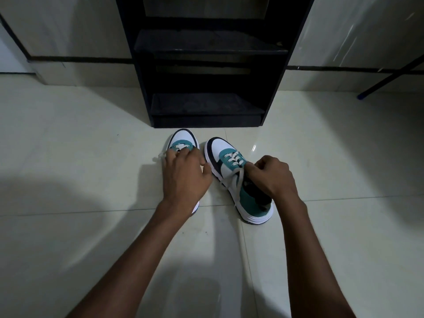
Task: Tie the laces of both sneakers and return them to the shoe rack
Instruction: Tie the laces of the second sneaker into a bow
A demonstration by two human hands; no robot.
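On the pale glossy floor tiles [91, 157], just near of a black shoe rack [206, 65], two sneakers sit side by side with toes pointing far. At left, the left hand [185, 177] lies palm-down over the left sneaker [182, 138], hiding most of it; its fingers [177, 154] are curled together onto the laces at the teal tongue, and a loose white lace end [159, 157] sticks out to the left of the knuckles. Only the rounded white toe cap with its dark rim shows past the hand. A narrow strip of bare tile separates the two shoes. The right sneaker [229, 161], angled slightly, shows a white toe, dark side panel, teal upper and thick ribbed white sole. The right hand [274, 177] rests at its ankle opening, fingers [261, 167] pinched shut on the flat white laces [238, 180], which drape loosely down the shoe's left flank. The rack's shelves are flat, dark and matte. Open floor spreads wide on both sides; a dark slanting bar [390, 76] crosses the far right corner.
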